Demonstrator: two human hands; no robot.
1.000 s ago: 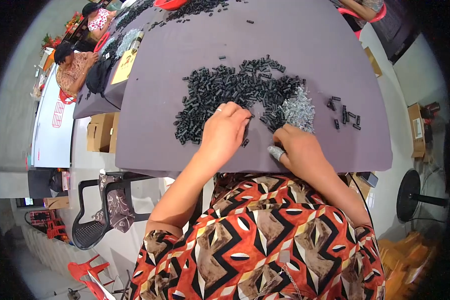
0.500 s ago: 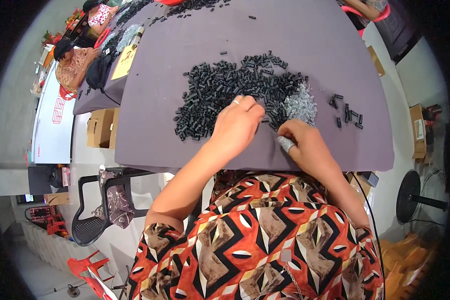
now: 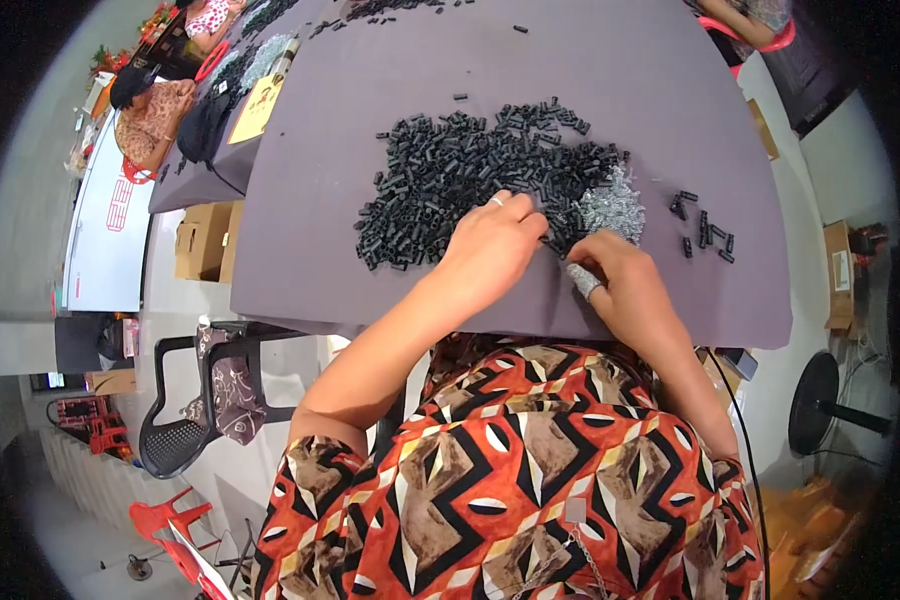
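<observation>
A wide heap of small black ribbed tube-like pieces (image 3: 440,190) lies on the grey tablecloth. My left hand (image 3: 495,243) is at the heap's front edge, with a ring on one finger and its fingers curled downward. Close by on the right, my right hand (image 3: 620,280) has thumb and fingers bent together, and silvery-grey wrapping (image 3: 584,280) covers a digit. What either hand pinches is hidden or too small to name. Just beyond the right hand lies a pile of small shiny clear or silvery pieces (image 3: 613,207), touching the black heap.
Several loose black pieces (image 3: 705,228) lie apart at the right. A second table at the left bears a yellow printed sheet (image 3: 255,105) and a black bag (image 3: 205,125). People sit at the far left and far right. A black chair (image 3: 175,440) stands at lower left.
The view has shifted slightly. My left hand has moved a little right, bringing its fingertips closer to my right hand. The heaps look much the same.
</observation>
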